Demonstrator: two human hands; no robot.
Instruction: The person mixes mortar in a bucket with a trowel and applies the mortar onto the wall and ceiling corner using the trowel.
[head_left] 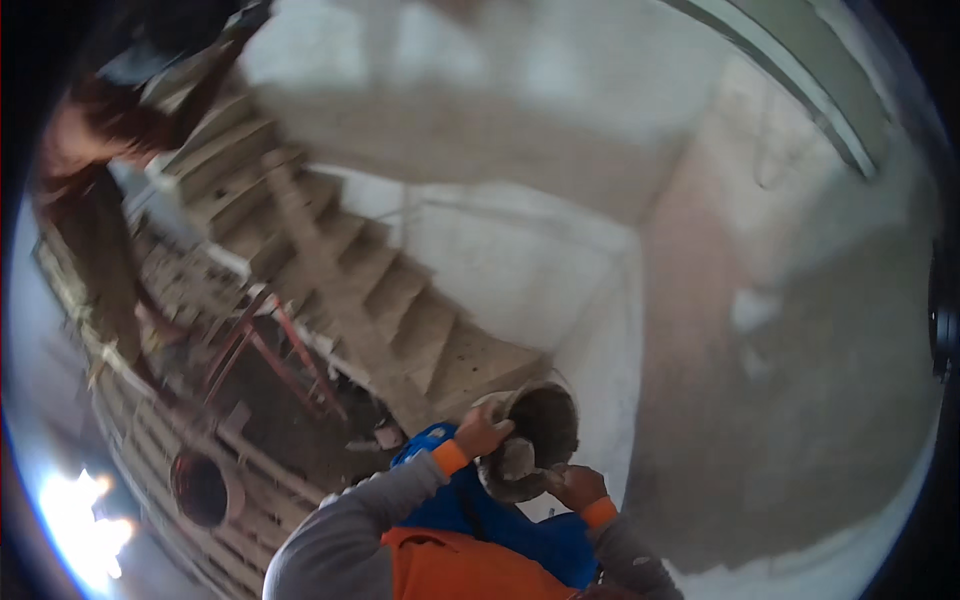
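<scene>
A dark, mortar-crusted bucket (556,416) is held tilted in front of my blue trousers, its mouth facing up. My left hand (483,432) is closed on its rim at the left side. My right hand (580,487) is closed at the near right of the bucket, its fingers around what looks like the handle of a small grey rounded tool (518,458). The tool's head lies over the bucket's mouth, and its exact kind is unclear. Shadow hides much of the bucket's inside.
Bare concrete stairs (370,270) climb to the far left, with a long plank (320,255) sloping along them. A red metal trestle (285,345) stands below. Another person (105,150) is at the upper left. Bamboo-like poles (250,490) and an empty-looking round container (205,488) lie left. Partly plastered walls (780,420) rise right.
</scene>
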